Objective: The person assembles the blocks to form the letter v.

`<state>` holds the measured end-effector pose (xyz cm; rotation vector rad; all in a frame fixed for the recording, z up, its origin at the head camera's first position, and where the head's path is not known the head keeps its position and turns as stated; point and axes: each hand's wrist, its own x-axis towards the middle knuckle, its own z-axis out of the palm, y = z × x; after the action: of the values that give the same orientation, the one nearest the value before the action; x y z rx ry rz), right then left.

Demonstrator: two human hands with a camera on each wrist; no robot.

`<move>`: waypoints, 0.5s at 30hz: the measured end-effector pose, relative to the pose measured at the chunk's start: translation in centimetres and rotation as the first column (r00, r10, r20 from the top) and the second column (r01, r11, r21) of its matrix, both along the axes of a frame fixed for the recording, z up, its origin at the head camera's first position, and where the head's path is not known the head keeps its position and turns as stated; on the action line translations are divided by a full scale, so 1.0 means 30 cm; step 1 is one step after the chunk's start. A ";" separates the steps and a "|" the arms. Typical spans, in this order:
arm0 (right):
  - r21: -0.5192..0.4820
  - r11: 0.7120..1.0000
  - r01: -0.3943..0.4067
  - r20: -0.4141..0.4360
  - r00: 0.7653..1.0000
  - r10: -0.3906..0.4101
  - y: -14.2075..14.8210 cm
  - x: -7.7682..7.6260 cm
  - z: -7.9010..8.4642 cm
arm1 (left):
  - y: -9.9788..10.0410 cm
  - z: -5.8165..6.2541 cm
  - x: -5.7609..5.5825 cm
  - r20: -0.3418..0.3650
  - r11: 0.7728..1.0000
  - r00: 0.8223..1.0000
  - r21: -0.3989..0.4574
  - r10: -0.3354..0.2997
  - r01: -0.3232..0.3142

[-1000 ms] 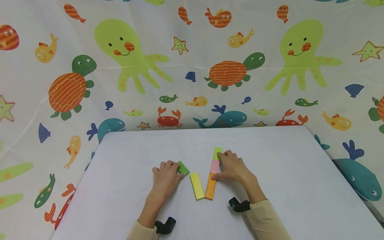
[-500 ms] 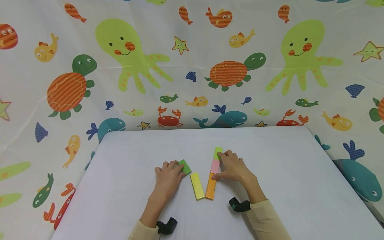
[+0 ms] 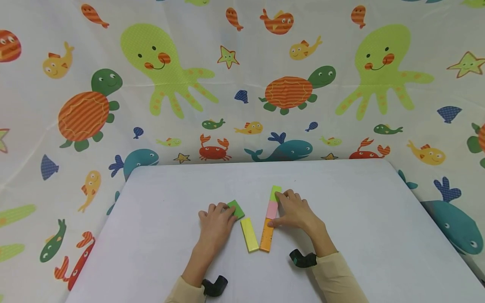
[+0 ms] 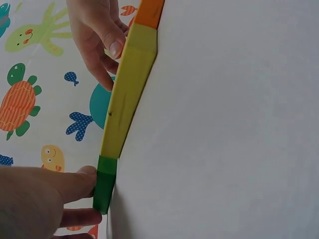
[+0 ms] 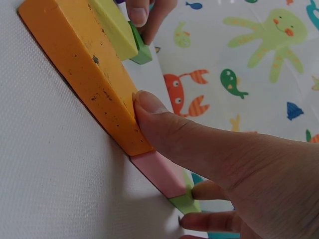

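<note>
In the head view my left hand [image 3: 216,225] holds a small green block [image 3: 236,209] with thumb and fingers, close to the upper end of a yellow block [image 3: 249,235]. An orange block [image 3: 266,235], a pink block [image 3: 271,209] and a light green block [image 3: 275,193] form a slanted row. The lower ends of yellow and orange meet, making a V. My right hand [image 3: 297,212] lies along the row's right side; in the right wrist view its thumb [image 5: 152,104] presses the orange block, and its fingers touch the light green one.
The blocks lie on a white-covered table [image 3: 170,189]. Behind it hangs a curtain [image 3: 242,126] printed with sea animals. Black wrist devices sit at the left [image 3: 215,286] and right wrists.
My left hand has moved a little to the right and away from me, shifting the green block toward the yellow block's upper end. The right hand and its row stay put.
</note>
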<state>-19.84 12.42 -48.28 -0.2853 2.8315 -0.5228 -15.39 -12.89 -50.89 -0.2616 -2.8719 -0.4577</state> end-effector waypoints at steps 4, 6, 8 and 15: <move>-0.001 1.000 -0.001 0.000 1.000 0.001 0.000 0.000 0.000 | 0.009 -0.005 -0.003 0.002 1.000 1.000 0.000 -0.003 0.003; 0.002 1.000 0.000 0.002 1.000 0.000 -0.001 0.000 0.000 | 0.013 -0.008 -0.004 0.007 1.000 1.000 0.003 -0.008 0.008; 0.004 1.000 0.001 0.005 1.000 -0.001 -0.001 0.000 0.000 | 0.016 -0.013 -0.005 0.013 1.000 1.000 0.009 -0.014 0.014; 0.007 1.000 -0.004 0.002 1.000 0.004 -0.002 -0.003 -0.002 | 0.020 -0.020 -0.001 -0.001 0.999 1.000 0.032 -0.031 0.031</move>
<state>-19.92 12.35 -48.34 -0.2892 2.8291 -0.5120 -15.43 -12.30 -51.48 -0.3007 -2.8607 -0.5081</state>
